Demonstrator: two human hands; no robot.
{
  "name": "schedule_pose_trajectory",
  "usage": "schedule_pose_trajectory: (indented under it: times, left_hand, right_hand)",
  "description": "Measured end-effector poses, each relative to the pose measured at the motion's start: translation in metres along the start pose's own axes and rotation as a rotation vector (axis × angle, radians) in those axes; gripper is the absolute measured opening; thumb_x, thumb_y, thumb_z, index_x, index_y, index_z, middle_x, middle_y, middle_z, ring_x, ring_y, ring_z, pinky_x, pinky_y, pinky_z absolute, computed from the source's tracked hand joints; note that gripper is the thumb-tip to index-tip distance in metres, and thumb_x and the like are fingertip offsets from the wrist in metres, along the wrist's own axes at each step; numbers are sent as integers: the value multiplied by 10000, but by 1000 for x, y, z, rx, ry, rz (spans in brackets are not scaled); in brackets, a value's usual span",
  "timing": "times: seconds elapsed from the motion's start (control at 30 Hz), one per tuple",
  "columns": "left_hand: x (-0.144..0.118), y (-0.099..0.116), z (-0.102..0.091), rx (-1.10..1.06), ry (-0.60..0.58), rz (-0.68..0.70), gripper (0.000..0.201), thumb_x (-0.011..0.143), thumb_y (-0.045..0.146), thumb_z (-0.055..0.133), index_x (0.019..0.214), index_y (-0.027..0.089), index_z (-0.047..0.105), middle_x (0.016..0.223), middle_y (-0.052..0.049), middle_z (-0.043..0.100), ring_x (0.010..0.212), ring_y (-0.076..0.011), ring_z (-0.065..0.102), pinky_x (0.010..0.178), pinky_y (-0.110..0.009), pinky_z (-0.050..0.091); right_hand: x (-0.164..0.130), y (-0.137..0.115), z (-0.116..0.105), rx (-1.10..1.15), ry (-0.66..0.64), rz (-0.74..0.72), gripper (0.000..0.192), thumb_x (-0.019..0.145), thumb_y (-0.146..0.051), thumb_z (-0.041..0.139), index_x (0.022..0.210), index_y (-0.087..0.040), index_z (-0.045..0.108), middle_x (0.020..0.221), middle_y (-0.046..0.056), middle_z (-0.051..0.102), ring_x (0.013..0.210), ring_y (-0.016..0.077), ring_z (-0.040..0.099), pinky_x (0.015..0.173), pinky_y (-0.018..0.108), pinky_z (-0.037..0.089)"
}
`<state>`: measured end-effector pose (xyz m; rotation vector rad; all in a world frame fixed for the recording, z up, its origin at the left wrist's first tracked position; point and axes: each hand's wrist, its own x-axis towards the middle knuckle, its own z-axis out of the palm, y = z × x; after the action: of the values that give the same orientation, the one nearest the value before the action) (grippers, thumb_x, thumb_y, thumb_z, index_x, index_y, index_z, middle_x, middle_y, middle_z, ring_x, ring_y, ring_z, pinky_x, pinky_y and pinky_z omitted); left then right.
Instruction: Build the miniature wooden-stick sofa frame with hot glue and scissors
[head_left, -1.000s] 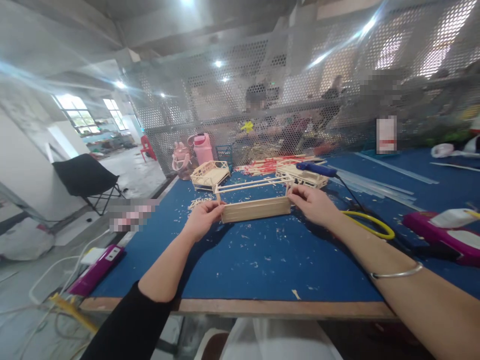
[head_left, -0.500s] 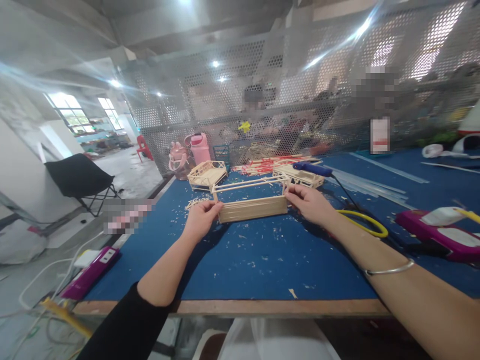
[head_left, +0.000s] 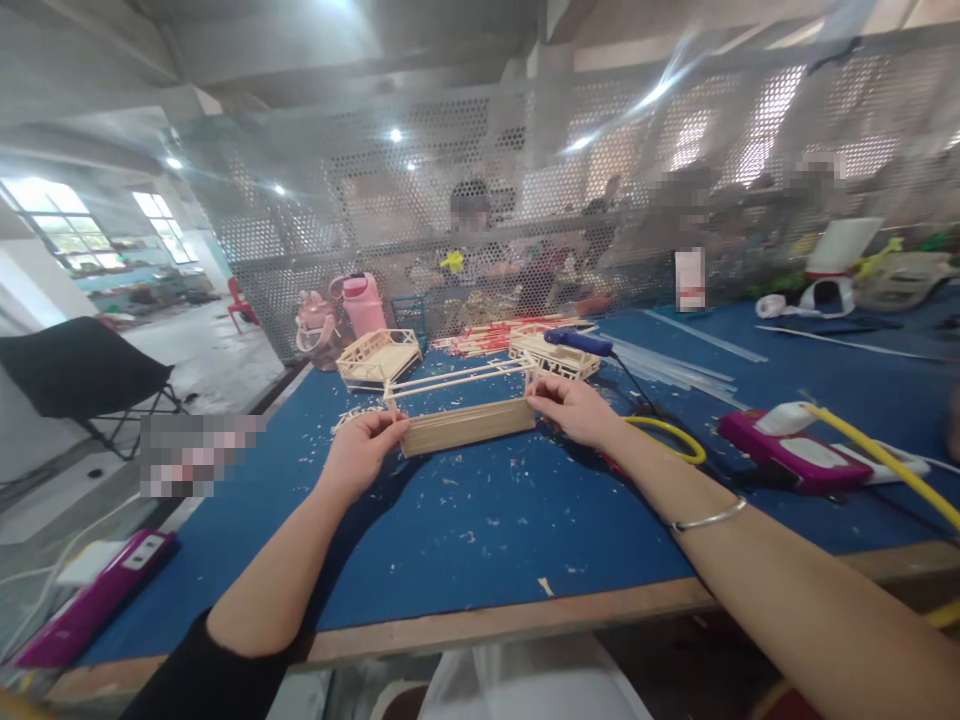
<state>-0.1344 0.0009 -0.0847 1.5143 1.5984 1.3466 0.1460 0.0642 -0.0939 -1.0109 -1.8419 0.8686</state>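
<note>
Two ends of a pale wooden frame (head_left: 471, 427) are pinched, one each, by the left grip (head_left: 364, 452) and right grip (head_left: 576, 408). Beyond the left, a railed wooden piece (head_left: 384, 361) is set on the blue surface (head_left: 480, 540); beyond the right, a blue tool (head_left: 579, 343) is seen.

Your blue table (head_left: 465, 540), scattered with pale scraps (head_left: 545, 586).
Far side: two wooden models (head_left: 384, 362), red-and-pale sticks (head_left: 480, 338), pink bottle (head_left: 364, 305); your right: clear strips (head_left: 667, 362), purple power strip (head_left: 780, 462).

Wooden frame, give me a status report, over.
Left hand pinching left end, right hand pinching right end. Wooden frame held between them. Wood scraps scattered on blue tabletop; blue-handled tool beyond right hand.
</note>
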Motion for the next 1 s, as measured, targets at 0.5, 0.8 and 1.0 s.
schedule_pose_trajectory:
  times: [0.5,0.8,1.0]
  left_hand:
    - [-2,8,-2,98,-8,43,296,541,459,713,571,171,653,627,4,637,613,-133,504,626,-252,388]
    - [-2,2,1,79,-20,68,354,599,515,675,688,173,666,584,12,583,553,-128,458,571,-269,395]
    - [-1,2,1,79,-9,69,386,560,540,708,651,167,673,733,-35,655,652,-161,510,640,-298,432]
  right_hand:
    - [1,7,6,128,39,112,230,629,-424,554,660,-199,522,471,-74,431,406,73,375,401,218,301]
    - [2,5,4,192,9,119,205,553,-295,554,731,-193,551,510,-73,449,427,83,394,382,214,322]
    - [3,6,3,205,0,131,296,479,-199,503,768,-191,567,550,-74,463,428,77,380,371,212,323]
